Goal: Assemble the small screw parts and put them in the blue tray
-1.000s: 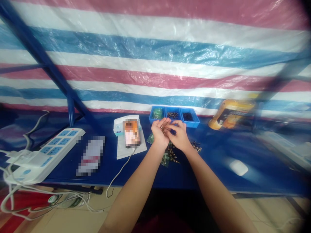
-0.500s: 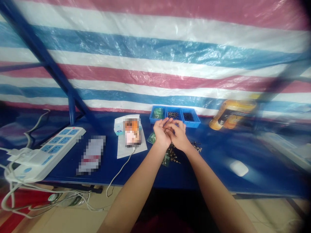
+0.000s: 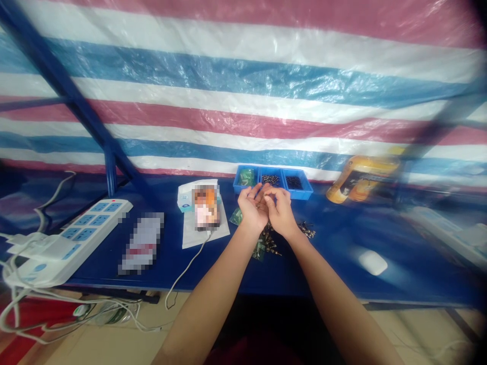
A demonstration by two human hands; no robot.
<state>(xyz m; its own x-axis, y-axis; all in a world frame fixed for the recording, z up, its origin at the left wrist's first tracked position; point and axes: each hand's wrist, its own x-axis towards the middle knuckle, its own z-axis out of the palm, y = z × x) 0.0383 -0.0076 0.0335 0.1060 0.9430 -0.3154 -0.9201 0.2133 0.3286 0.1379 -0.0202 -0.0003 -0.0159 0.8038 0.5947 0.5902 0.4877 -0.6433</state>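
My left hand is turned palm up and cupped, its fingers stretched away from me. A few tiny brass-coloured metal parts seem to lie in its palm, too small to name surely. Over that palm my right hand bends, thumb and forefinger pinched together; what is between them cannot be made out. Beneath both hands lies a pile of dark and brass-coloured screw-like parts, partly hidden by my wrists. Small green bags are beside that pile, and more screw-like parts lie right of my right wrist.
Behind my hands stands a blue three-compartment tray with green bags, metal parts and black parts. Leftward are a phone on white packaging, a blurred packet and a power strip. Rightward are a white case and a yellow bottle.
My right hand's fingers have drawn back slightly from my left fingers, so more of the left palm shows. The view has shifted a little; the things on the table have stayed put.
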